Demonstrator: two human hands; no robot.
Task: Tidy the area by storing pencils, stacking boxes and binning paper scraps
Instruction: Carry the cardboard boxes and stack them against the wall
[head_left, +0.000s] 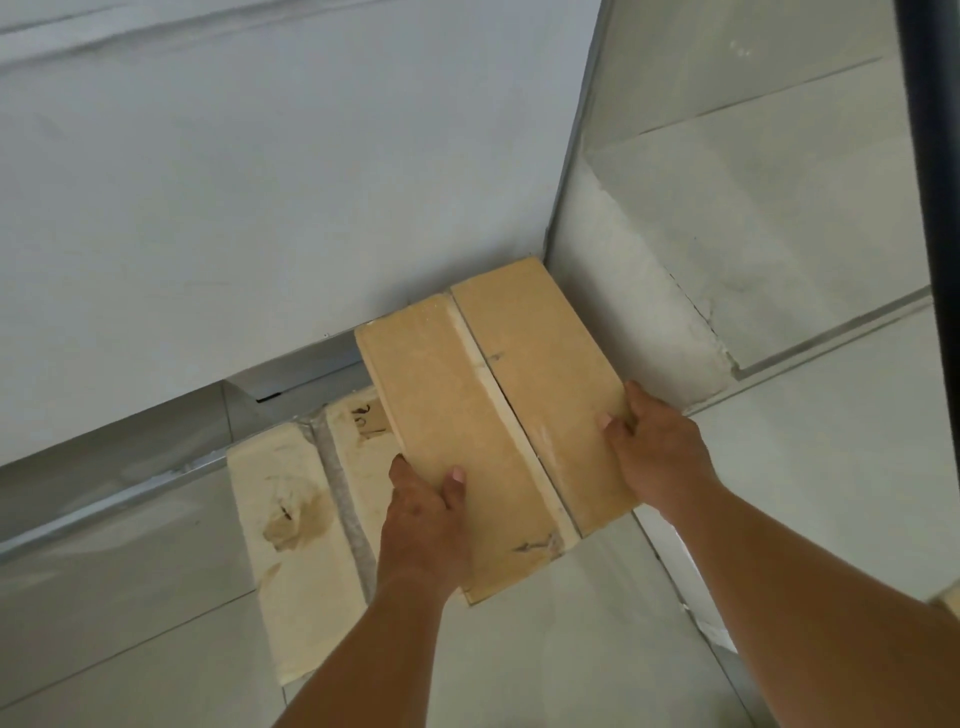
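Tan box (467, 415) is being held off the tiled floor (519, 649) by both hands, its far end reaching into the corner where the white wall (260, 208) is meeting a pale side panel (753, 208). The left hand (423, 514) is gripping the near left edge with the thumb lying on top, and the right hand (654, 452) is clasping the right edge the same way; the fingers beneath are hidden. The box's long axis is running away from the person toward the wall, roughly parallel to the seam of a paler box (291, 519) lying on the floor just to the left, its right part covered by the tan box and the left wrist. Whether the two boxes are touching cannot be told. Stacking is probably calling for a shift leftward, the left hand being nearer the paler box. The wall is crowding the far end, leaving little room forward.
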